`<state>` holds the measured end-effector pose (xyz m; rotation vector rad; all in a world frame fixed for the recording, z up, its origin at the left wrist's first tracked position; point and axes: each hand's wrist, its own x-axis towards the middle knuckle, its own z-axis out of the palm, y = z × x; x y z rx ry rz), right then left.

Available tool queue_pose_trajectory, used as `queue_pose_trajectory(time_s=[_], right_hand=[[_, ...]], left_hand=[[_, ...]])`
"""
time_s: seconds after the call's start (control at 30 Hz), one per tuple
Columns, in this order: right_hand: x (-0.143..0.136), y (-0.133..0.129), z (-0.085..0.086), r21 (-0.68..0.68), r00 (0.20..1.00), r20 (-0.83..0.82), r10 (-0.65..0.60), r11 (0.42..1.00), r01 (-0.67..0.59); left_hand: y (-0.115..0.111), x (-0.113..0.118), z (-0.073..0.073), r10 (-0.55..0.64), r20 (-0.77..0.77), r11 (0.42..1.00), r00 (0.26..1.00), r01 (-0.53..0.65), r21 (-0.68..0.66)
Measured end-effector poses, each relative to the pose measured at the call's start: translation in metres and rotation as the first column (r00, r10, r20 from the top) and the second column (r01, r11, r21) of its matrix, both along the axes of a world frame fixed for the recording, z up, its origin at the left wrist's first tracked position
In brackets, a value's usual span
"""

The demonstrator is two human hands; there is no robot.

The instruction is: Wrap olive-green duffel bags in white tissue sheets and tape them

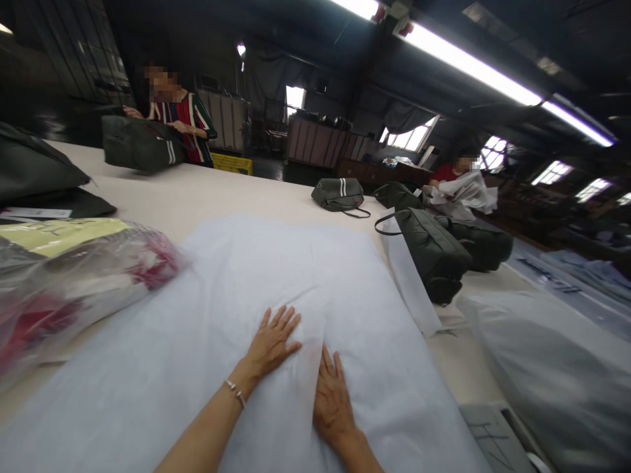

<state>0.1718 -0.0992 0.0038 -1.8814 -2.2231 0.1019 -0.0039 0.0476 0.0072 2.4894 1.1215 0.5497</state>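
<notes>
A wide, pale, thin sheet (236, 282) is spread over the table in the middle, with creases and a folded edge running toward me. My left hand (274, 341) lies flat on it with the fingers spread, a bracelet on the wrist. Just to its right, my right hand (334, 397) rests beside the folded edge, fingers stretched out and slightly apart, part of the hand tucked under the layer. Neither hand grips anything.
Clear plastic bags (98, 282) with red and white contents lie at the left. Dark bags (428, 249) stand at the right, another (338, 194) farther back. A person (190, 125) handles a dark bag (138, 143) across the white table (246, 190); another person holds pale material (466, 194).
</notes>
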Motion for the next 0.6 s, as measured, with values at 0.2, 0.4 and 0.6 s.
queue_pose_trajectory(time_s=[0.2, 0.4, 0.6], right_hand=[[-0.002, -0.002, -0.015, 0.062, 0.995, -0.007, -0.1, 0.993, 0.101], [-0.008, -0.002, -0.014, 0.034, 0.983, -0.092, -0.16, 0.986, 0.164], [-0.011, -0.002, -0.009, 0.047, 0.981, -0.105, -0.165, 0.984, 0.171]], left_hand=[[-0.004, -0.012, -0.012, 0.211, -0.111, 0.972, 0.971, -0.197, 0.128], [0.005, -0.051, -0.01, 0.432, -0.246, 0.891, 0.868, -0.368, 0.267], [0.004, -0.057, -0.003, 0.437, -0.37, 0.895, 0.82, -0.357, 0.267]])
